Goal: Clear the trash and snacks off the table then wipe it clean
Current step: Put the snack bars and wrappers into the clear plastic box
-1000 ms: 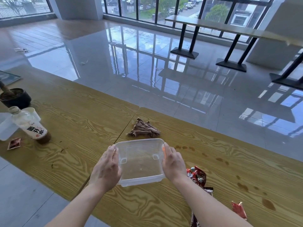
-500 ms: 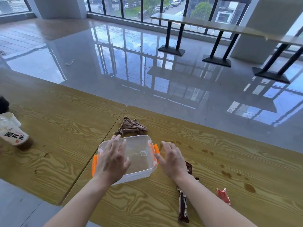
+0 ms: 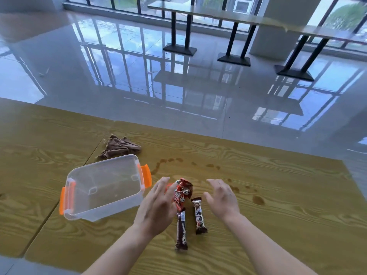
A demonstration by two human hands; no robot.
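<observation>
Your snacks lie in a small cluster near the table's [image 3: 258, 225] near edge, about midway along the part you can see: a crumpled red wrapper [image 3: 181, 192] with white and dark print, bunched and standing a little off the wood, and two slim dark-brown bars with white lettering. The longer bar [image 3: 181, 231] runs from just under the red wrapper toward the near edge; the shorter bar [image 3: 199, 215] lies just beside it on the right, roughly parallel and slightly tilted. Your left hand [image 3: 156, 209] is spread wide, fingers straight and together, palm turned toward the snacks; it sits just left of the red wrapper and covers part of its left side, so you cannot tell whether skin touches foil. Your right hand [image 3: 222, 199] is also open, fingers loosely curved, hovering just right of the shorter bar with a clear gap of wood between them. Neither hand holds anything; the snacks sit between your two palms. To the left of your left hand stands the clear plastic box [image 3: 103, 187] with orange clips at its two short ends, open-topped, its far right corner near your fingertips. Beyond the box, toward the far edge and on the seam between the two tabletops, lies the crumpled brown cloth [image 3: 120, 145]. Brown stains [image 3: 258, 200] dot the wood from beside the box's far clip across to the right of your right hand.
</observation>
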